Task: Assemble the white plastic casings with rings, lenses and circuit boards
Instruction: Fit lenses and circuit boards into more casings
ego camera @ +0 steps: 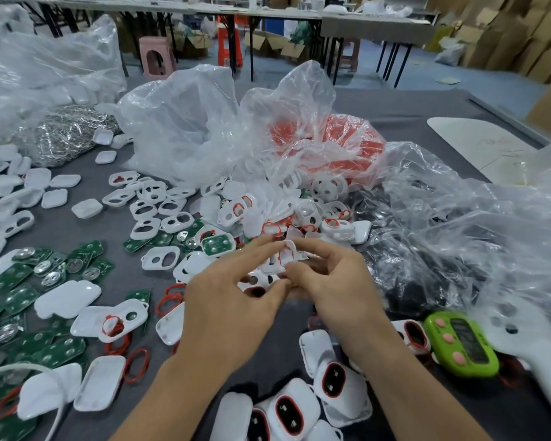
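Observation:
Both hands meet over the middle of the grey table [395,109]. My left hand [233,300] and my right hand [334,281] together pinch a small white plastic casing [288,253] with a thin red ring on it, held just above a heap of loose white casings [159,202]. Green circuit boards [23,291] with round metal contacts lie scattered at the left. Loose red rings [137,364] lie on the table near my left forearm. Several assembled casings [291,409] with red-rimmed dark windows sit below my wrists.
Crumpled clear plastic bags [185,122] stand behind the heap, one holding red parts [337,144]. Another bag [458,224] spreads at the right over dark parts. A green timer [463,343] and a white handheld tool [528,338] lie at the lower right. A bag of metal parts [67,132] sits far left.

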`<state>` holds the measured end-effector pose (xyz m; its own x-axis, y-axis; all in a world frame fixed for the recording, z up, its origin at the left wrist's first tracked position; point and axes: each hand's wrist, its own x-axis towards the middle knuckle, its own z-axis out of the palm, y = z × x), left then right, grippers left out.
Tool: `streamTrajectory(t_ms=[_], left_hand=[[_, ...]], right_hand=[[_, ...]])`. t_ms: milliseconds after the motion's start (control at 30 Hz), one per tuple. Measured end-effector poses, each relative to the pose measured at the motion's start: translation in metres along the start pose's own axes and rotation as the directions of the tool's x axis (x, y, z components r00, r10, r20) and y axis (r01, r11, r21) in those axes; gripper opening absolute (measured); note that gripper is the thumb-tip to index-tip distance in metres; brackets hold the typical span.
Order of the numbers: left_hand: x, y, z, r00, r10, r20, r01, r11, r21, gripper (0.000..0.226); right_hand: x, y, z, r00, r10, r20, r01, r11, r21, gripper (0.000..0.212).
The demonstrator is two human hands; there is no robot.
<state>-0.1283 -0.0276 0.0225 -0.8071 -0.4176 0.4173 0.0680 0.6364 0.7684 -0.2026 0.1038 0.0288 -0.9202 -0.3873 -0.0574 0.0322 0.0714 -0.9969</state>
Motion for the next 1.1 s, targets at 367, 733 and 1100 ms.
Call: streamTrajectory(t_ms=[367,733,1100], left_hand=[[0.006,-0.002,-0.003,0.994,-0.099,-0.035,0.098,0.994,-0.041,0.053],[0.018,-0.017,-0.006,0.895,-0.444,-0.026,0.391,0.812,-0.434,0.02],[0.019,-0.019,-0.009,0.878,-0.478,0.032,0.419,0.735,-0.533,0.006]], right_hand=[[0.01,-0.007,-0.029,0.971,-0.193,-0.139,0.125,0.912,-0.391,0.02],[0.066,-0.083,-0.099,0.819,-0.358,-0.448,-0.187,0.572,-0.799,0.03],[0.027,-0.033,-0.051,0.992,-0.053,0.111,0.123,0.387,-0.914,0.024]])
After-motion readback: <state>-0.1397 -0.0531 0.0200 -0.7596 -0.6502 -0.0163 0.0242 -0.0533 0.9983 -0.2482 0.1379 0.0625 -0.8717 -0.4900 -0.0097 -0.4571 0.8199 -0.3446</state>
